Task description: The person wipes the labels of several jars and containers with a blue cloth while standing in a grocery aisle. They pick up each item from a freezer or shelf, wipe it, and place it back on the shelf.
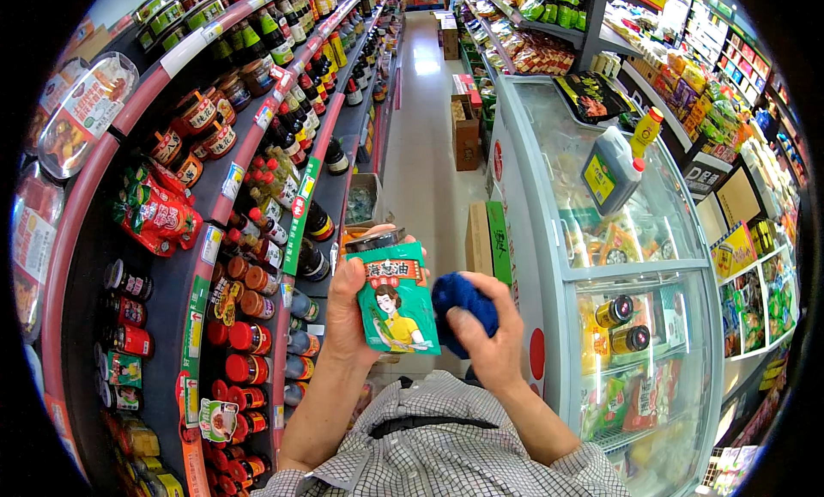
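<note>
My left hand (347, 320) grips a green seasoning packet (399, 304), printed with a figure in yellow. Behind the packet's top edge shows the dark lid of a jar (375, 240) in the same grasp. The rest of that jar is hidden, and I cannot tell if the two are joined. Bunched in my right hand (502, 342) is a dark blue cloth (458, 294), close to the packet's right edge. A similar green packet (124, 369) sits against jars on the shelf to the left.
Shelves of sauce bottles (315, 220), red-lidded jars (248, 338) and red pouches (158, 207) line the left. A glass-topped chest freezer (566, 275) flanks my right, with a dark jug (611, 168) and two jars (629, 339) on top. Cardboard boxes (465, 133) stand along the aisle.
</note>
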Motion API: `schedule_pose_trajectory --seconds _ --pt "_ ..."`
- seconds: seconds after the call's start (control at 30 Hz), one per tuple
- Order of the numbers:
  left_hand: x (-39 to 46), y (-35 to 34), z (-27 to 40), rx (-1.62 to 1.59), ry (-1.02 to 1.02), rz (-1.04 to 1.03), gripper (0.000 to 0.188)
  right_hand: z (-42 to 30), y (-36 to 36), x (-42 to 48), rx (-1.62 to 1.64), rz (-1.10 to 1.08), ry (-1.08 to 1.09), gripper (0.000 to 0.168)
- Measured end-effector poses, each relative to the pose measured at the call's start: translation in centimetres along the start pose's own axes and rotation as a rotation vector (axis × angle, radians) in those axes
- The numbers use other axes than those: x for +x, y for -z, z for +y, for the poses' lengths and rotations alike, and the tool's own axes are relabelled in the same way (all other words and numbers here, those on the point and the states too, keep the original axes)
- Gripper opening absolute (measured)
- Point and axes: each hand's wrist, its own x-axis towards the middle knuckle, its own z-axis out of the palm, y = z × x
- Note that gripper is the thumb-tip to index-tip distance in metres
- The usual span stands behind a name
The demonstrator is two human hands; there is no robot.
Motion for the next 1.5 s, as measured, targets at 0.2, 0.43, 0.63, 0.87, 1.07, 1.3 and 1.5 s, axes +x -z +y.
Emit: schedule_pose_trajectory --seconds 0.2,0.43,0.63,0.87,1.07,1.3,1.5 --pt "-0.1 -1.5 -0.9 0.063 0.002 0.023 0.081 -0.2 -0.6 6.1 -0.156 -0.066 0.507 0.044" --pt "0.5 -0.1 -0.8 0.083 -0.111 0.138 0.08 0.8 -0.3 4.1 -0.187 -0.161 0.454 0.048" --pt "0.3 0.8 -0.3 0.278 -0.026 0.108 0.09 -2.2 0.9 9.2 -0.277 -0.336 0.37 0.031" --pt "0.3 1.1 -0.5 0.445 0.007 -0.1 0.108 -4.8 0.7 11.0 -0.373 -0.612 0.438 0.024" --pt "-0.9 0.6 -1.2 0.33 0.033 -0.018 0.114 0.0 1.4 12.1 -0.513 -0.705 0.191 0.029" --pt "-0.2 0.1 0.3 0.307 -0.045 0.04 0.115 -1.4 -0.2 10.7 -0.214 -0.503 0.339 0.026" --pt "0.5 0.2 1.0 0.281 -0.193 0.094 0.097 -0.8 0.7 8.5 0.118 -0.46 -0.338 0.03"
